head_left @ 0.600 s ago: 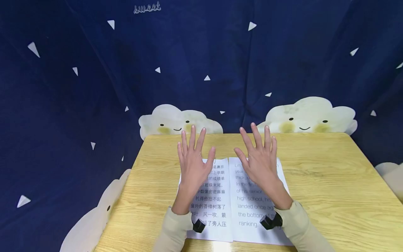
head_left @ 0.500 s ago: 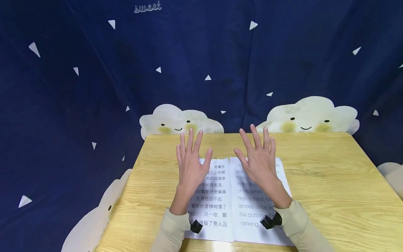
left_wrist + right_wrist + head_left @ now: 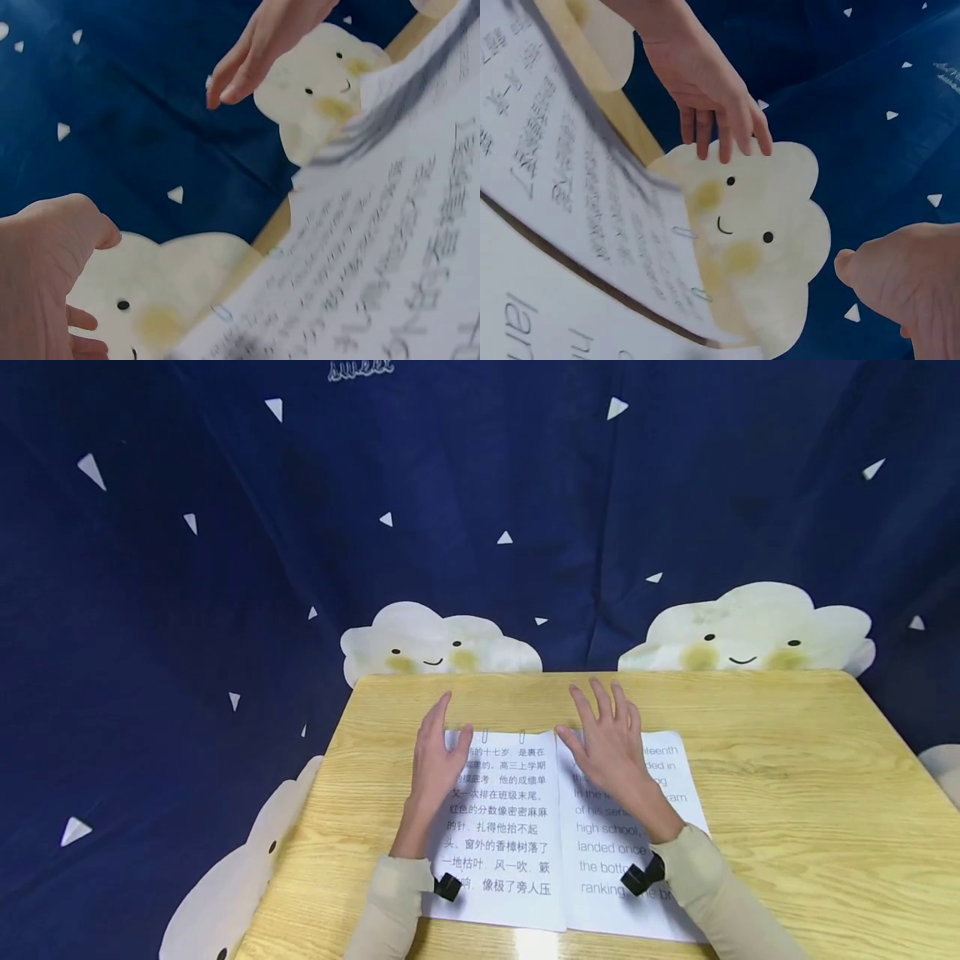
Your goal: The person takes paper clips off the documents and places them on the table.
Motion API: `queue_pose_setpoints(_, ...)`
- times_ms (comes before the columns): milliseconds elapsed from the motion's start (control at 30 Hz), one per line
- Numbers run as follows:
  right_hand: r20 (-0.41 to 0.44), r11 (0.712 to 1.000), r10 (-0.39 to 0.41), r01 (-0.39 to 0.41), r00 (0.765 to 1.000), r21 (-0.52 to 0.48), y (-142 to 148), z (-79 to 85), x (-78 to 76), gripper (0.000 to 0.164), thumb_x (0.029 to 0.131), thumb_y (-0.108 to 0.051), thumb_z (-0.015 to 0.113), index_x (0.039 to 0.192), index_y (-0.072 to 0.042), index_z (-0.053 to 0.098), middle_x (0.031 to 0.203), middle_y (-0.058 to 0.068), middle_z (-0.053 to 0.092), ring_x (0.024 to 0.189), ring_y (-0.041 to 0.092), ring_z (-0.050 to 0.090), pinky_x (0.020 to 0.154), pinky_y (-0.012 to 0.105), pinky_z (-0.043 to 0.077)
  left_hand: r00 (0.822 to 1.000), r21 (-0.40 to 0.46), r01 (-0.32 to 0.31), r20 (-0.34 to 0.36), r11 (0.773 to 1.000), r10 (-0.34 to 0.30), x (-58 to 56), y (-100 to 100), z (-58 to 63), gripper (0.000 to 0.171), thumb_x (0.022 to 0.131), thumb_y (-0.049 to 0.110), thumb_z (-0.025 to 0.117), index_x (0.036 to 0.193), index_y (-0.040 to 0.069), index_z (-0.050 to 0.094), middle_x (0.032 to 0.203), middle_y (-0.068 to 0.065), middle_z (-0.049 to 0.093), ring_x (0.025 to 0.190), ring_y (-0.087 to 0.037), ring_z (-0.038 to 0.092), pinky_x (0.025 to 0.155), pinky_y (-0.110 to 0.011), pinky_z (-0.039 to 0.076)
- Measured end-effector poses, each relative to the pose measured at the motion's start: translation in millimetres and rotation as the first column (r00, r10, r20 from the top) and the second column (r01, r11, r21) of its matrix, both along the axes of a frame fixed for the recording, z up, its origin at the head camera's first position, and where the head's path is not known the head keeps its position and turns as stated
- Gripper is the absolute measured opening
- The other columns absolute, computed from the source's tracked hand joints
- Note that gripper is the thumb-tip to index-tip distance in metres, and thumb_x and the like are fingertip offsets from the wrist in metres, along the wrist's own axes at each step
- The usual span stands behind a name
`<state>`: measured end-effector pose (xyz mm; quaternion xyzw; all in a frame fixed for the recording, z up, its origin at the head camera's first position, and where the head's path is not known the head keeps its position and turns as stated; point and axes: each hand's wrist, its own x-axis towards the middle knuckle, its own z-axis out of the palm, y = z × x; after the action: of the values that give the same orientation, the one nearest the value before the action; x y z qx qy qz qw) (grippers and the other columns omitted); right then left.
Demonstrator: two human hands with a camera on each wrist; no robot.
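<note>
Left hand [image 3: 435, 770] holds nothing: turned edge-on, fingers relaxed and close together, thumb spread away. Right hand [image 3: 611, 745] holds nothing either: fingers fanned wide, slightly bent, thumb out toward the left hand. Both raised above the pages, apart from each other. Left page [image 3: 498, 843], Chinese print, lies on the table [image 3: 795, 777] below the left hand, which overlaps its outer edge; two clips [image 3: 484, 737] at its top edge. Right page [image 3: 611, 860], English print, just beside it, partly hidden by right hand and forearm. Blue curtain [image 3: 450, 460] with clouds behind the table.
</note>
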<state>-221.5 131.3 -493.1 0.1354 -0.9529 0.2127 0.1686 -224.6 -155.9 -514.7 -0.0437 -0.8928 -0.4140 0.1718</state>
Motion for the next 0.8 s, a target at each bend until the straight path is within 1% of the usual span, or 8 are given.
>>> queue_pose_setpoints(167,0.028,1.000,0.012,-0.012,1.000,0.009,0,-9.2,-2.7,0.067,0.106,-0.046,0.055,0.160,-0.010,0.037,0.167,0.025,0.024,0.155,0.051,0.008,0.118,0.068,0.012,0.995,0.066,-0.024,0.096,0.998,0.018,-4.0,-8,-14.7,0.071,0.101,0.027,0.066,0.164,0.027,0.033,0.156,-0.019,0.048,0.144,-0.038,0.045,0.115,-0.060,0.038)
queue_pose_setpoints(267,0.038,1.000,0.029,-0.029,0.999,0.005,0,-12.0,-4.1,0.065,0.106,-0.044,0.057,0.158,-0.010,0.039,0.166,0.026,0.024,0.155,0.051,0.010,0.118,0.068,0.013,0.991,0.110,-0.022,0.131,0.994,0.007,-8.8,-11,-24.2,0.072,0.100,0.021,0.067,0.164,0.022,0.033,0.143,-0.027,0.056,0.132,-0.042,0.053,0.108,-0.060,0.042)
queue_pose_setpoints(467,0.101,0.998,0.063,-0.064,0.993,0.003,-2,-17.7,-6.0,0.065,0.105,-0.042,0.060,0.158,-0.010,0.040,0.167,0.025,0.021,0.155,0.050,0.007,0.119,0.067,0.010,0.974,0.078,-0.117,0.202,0.990,0.099,-17.4,-16,-42.9,0.077,0.095,0.023,0.071,0.160,0.006,0.035,0.139,-0.024,0.054,0.125,-0.042,0.044,0.104,-0.059,0.030)
queue_pose_setpoints(533,0.116,0.998,0.064,-0.066,0.991,0.012,-3,-19.1,-6.0,0.065,0.105,-0.042,0.060,0.158,-0.010,0.040,0.167,0.025,0.021,0.156,0.049,0.006,0.119,0.066,0.010,0.975,0.106,-0.132,0.195,0.986,0.110,-20.5,-18,-47.0,0.078,0.092,0.021,0.074,0.158,0.003,0.037,0.131,-0.023,0.058,0.119,-0.039,0.048,0.101,-0.055,0.031)
queue_pose_setpoints(600,0.126,0.997,0.065,-0.068,0.990,0.019,-3,-20.5,-6.0,0.066,0.105,-0.042,0.060,0.158,-0.010,0.040,0.167,0.024,0.020,0.156,0.048,0.006,0.119,0.065,0.010,0.978,0.187,-0.118,0.190,0.975,0.082,-23.6,-21,-50.0,0.075,0.092,0.016,0.076,0.156,0.001,0.040,0.120,-0.021,0.062,0.107,-0.033,0.054,0.096,-0.048,0.037)
queue_pose_setpoints(667,0.130,0.997,0.069,-0.072,0.989,0.021,-3,-22.3,-6.5,0.066,0.105,-0.043,0.060,0.158,-0.010,0.040,0.167,0.024,0.020,0.156,0.048,0.006,0.119,0.065,0.010,0.983,0.275,-0.094,0.178,0.957,0.045,-27.0,-23,-52.0,0.073,0.091,0.010,0.078,0.153,0.000,0.044,0.107,-0.019,0.064,0.091,-0.024,0.056,0.086,-0.036,0.042)
queue_pose_setpoints(733,0.136,0.996,0.082,-0.084,0.987,0.009,-3,-24.0,-7.4,0.066,0.105,-0.042,0.060,0.158,-0.010,0.040,0.167,0.024,0.021,0.156,0.048,0.007,0.119,0.064,0.010,0.986,0.338,-0.060,0.167,0.939,0.002,-30.8,-25,-54.3,0.068,0.091,0.006,0.079,0.151,-0.001,0.048,0.097,-0.016,0.063,0.080,-0.018,0.052,0.073,-0.027,0.041)
queue_pose_setpoints(800,0.139,0.995,0.099,-0.098,0.985,-0.009,-2,-25.6,-8.2,0.065,0.105,-0.041,0.061,0.158,-0.010,0.040,0.166,0.025,0.022,0.155,0.048,0.009,0.119,0.065,0.011,0.988,0.366,-0.028,0.154,0.930,-0.030,-34.2,-26,-56.3,0.060,0.091,0.004,0.080,0.145,-0.002,0.055,0.091,-0.013,0.062,0.075,-0.014,0.048,0.068,-0.022,0.039)
